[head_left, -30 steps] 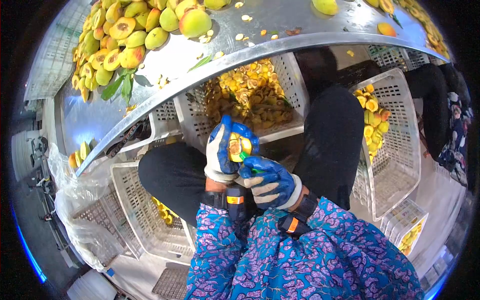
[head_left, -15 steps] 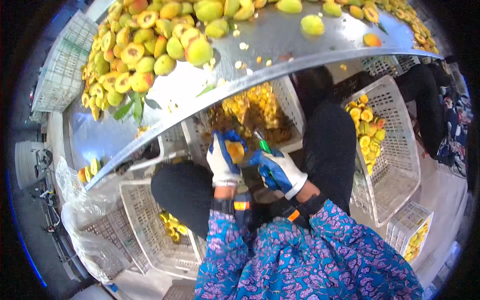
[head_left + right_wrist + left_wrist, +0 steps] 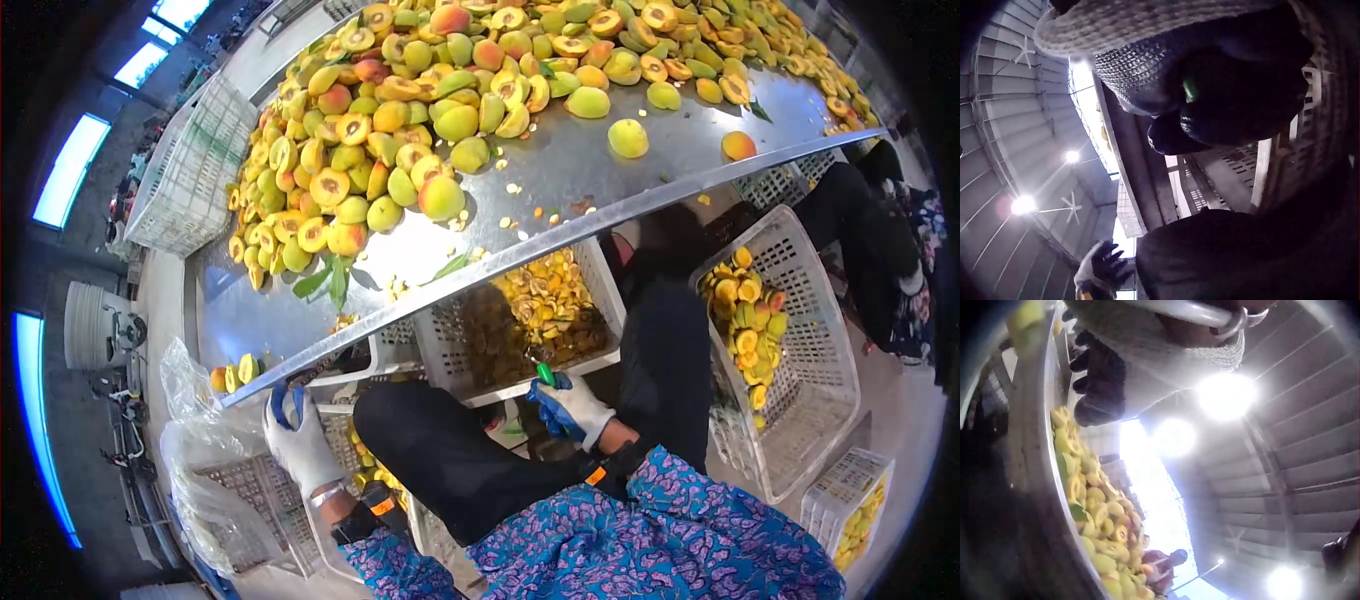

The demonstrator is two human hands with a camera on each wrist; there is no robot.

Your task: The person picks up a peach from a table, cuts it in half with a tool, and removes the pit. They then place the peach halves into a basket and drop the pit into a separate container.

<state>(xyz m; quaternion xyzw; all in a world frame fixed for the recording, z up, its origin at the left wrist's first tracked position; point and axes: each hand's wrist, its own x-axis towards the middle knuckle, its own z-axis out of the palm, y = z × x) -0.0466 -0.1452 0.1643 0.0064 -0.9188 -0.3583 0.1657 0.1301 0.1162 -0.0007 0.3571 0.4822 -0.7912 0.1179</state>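
My gloved left hand is beside the left end of the metal table, its fingers apart and holding nothing, close to a few fruit pieces on the corner. In the left wrist view the left hand has loosely spread fingers; a blurred yellow-green piece is at the upper left. My right hand grips a green-handled tool over my lap, near the crate of fruit scraps. The right wrist view shows the right hand curled round the green handle.
A large heap of halved and whole fruit covers the table's far side. A crate of fruit halves stands at the right, another crate at the left beside a clear plastic bag. Another person's legs are at the right.
My left hand has moved left, away from the right hand, and the fruit it held is out of it. The right hand still grips the tool. The head view has tilted up.
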